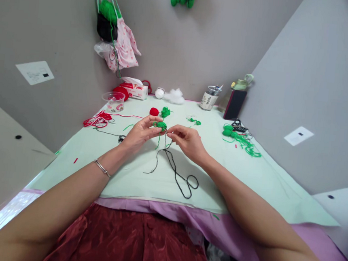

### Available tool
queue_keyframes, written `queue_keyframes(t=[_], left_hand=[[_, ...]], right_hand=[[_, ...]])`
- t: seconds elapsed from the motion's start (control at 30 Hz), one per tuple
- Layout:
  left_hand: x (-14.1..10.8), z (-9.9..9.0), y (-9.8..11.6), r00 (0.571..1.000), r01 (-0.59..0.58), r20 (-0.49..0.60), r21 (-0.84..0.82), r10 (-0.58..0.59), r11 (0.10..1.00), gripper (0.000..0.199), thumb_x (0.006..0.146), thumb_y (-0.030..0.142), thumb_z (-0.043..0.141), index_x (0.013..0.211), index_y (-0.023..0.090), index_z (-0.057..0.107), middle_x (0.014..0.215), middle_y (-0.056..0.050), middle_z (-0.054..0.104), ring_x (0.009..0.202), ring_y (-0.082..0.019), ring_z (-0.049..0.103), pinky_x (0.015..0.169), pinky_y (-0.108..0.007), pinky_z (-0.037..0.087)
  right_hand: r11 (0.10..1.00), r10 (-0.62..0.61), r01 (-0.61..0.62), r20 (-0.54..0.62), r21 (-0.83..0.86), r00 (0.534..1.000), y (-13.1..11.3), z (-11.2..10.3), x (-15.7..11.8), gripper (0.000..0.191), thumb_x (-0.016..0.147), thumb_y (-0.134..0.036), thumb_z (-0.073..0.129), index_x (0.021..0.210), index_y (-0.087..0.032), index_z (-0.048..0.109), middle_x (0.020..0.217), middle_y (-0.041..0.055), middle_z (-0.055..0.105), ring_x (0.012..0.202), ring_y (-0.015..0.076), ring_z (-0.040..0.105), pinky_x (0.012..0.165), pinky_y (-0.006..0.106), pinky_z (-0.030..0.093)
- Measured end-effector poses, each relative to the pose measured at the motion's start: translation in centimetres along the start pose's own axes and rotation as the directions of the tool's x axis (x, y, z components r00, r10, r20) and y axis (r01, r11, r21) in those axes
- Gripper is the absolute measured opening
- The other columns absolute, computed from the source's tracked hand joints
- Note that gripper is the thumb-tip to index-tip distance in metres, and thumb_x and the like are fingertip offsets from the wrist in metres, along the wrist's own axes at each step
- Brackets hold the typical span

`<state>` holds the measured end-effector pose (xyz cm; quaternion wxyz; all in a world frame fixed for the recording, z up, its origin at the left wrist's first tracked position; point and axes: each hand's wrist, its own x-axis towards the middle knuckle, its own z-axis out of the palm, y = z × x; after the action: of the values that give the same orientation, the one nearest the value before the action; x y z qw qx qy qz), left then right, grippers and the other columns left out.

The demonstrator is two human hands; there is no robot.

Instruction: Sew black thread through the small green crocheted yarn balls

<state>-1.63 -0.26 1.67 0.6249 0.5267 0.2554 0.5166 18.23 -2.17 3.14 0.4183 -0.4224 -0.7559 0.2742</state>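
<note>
Between the thumb and fingers of my left hand (146, 130) is a small green crochet piece (161, 125), held above the middle of the table. My right hand (188, 140) is close beside it on the right, thumb and forefinger pinched at a strand of black yarn (175, 169). Whether a needle is also in that pinch is too small to tell. The black yarn hangs from the piece and lies in loops on the cloth below. A green tail dangles under my left fingers. Just beyond the piece lie a red ball (154, 111) and a green yarn bundle (165, 112).
On the left are red yarn (97, 119), a clear plastic cup (114, 101) and a tissue box (135, 89). White stuffing (174, 96) lies at the back. A pen tin (209, 99), a phone (235, 105) and green yarn with tails (246, 144) are on the right.
</note>
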Motion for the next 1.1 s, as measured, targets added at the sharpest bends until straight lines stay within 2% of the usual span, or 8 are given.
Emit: queue_keyframes(t=[0.23,0.83,1.1], left_hand=[[0.11,-0.35,0.06,1.0,0.021,0.022,-0.044,-0.02,0.999,0.032,0.077,0.026,0.08,0.106,0.021,0.067,0.098,-0.003,0.071,0.093,-0.017,0.069,0.104,-0.041,0.048],[-0.03,-0.28,0.32,1.0,0.015,0.019,-0.028,-0.015,0.999,0.032,0.078,0.027,0.079,0.106,0.02,0.066,0.101,-0.004,0.072,0.098,-0.019,0.07,0.107,-0.043,0.047],[0.03,-0.2,0.31,1.0,-0.006,0.014,-0.014,0.006,1.0,0.031,0.076,0.024,0.08,0.104,0.02,0.068,0.099,-0.003,0.07,0.097,-0.017,0.066,0.106,-0.042,0.047]], right_hand=[[1.0,0.003,-0.003,-0.017,0.002,1.0,-0.15,-0.11,-0.03,0.018,0.088,-0.034,0.063,0.086,-0.017,0.069,0.063,-0.0008,0.057,0.057,0.0112,0.046,0.057,0.025,0.035],[1.0,0.016,-0.016,-0.024,0.001,1.0,-0.34,-0.09,-0.13,0.018,0.088,-0.033,0.061,0.085,-0.017,0.068,0.061,-0.0011,0.055,0.056,0.0113,0.044,0.055,0.025,0.035],[1.0,0.021,-0.021,-0.02,0.004,1.0,-0.41,-0.13,-0.14,0.019,0.088,-0.033,0.061,0.085,-0.016,0.068,0.061,-0.0012,0.056,0.056,0.0106,0.043,0.055,0.025,0.034]])
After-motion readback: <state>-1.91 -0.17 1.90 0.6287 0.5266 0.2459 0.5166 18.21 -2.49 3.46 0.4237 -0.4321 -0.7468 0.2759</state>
